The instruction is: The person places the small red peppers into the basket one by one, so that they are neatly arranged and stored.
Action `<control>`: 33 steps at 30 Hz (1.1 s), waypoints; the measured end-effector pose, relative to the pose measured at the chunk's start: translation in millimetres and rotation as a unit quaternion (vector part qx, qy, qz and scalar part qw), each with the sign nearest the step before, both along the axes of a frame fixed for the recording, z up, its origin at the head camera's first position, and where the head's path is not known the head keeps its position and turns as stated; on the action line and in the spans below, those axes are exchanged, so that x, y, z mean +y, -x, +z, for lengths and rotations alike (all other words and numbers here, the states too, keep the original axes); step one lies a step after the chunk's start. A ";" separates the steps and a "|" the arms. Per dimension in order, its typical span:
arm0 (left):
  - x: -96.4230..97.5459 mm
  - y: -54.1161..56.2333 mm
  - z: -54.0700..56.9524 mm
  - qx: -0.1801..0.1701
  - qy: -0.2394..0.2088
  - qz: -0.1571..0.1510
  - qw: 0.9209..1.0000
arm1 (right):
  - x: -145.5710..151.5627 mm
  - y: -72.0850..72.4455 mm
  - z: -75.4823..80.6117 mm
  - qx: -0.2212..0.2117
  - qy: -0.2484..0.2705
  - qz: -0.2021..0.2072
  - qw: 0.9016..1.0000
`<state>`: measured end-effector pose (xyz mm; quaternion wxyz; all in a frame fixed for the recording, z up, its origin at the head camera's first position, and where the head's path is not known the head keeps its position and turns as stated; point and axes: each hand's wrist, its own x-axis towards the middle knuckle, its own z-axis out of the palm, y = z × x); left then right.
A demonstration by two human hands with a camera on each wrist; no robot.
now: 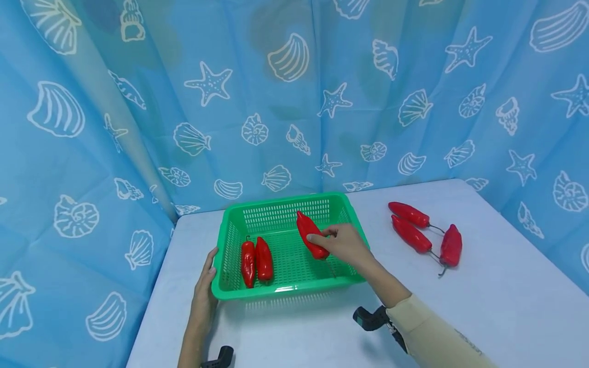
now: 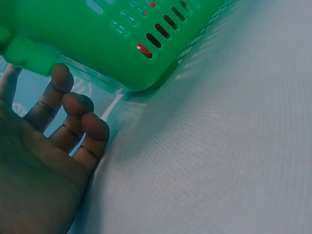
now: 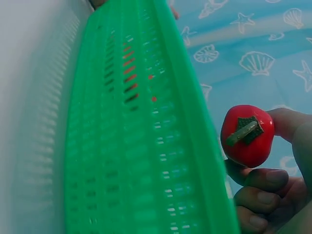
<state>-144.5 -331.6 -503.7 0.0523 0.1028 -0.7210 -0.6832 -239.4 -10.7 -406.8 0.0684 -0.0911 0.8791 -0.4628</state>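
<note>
Slanting diagonally, held pepper; tip pointing away-left.

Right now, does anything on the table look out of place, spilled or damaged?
Nothing stands out. The green basket sits upright with two peppers inside, the right hand holds a third pepper over it, and three loose peppers lie together on the table, with no spill or damage visible.

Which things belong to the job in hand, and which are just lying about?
Job:
green slotted plastic basket, left hand at its rim
two long red peppers inside
long red pepper in the right hand
probably three loose red peppers outside

Apparently background:
blue shell-print curtain
white tabletop
black wrist devices
</note>
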 end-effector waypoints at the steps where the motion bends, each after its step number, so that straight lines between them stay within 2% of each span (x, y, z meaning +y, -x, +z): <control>1: 0.0 -0.2 0.1 -0.001 0.000 0.002 1.000 | -3.4 -0.1 -1.2 0.002 -0.003 0.001 1.000; 7: -0.7 0.2 -1.0 -0.001 0.000 0.003 1.000 | -19.9 -2.4 -9.5 -0.003 -0.011 0.001 1.000; 18: -0.7 -0.5 0.7 0.003 0.000 -0.001 1.000 | -40.0 5.1 -18.0 -0.035 0.026 -0.011 0.999; 33: -4.1 -1.8 -0.3 0.020 -0.001 -0.006 1.000 | -66.7 7.8 -26.7 -0.043 -0.004 -0.011 0.999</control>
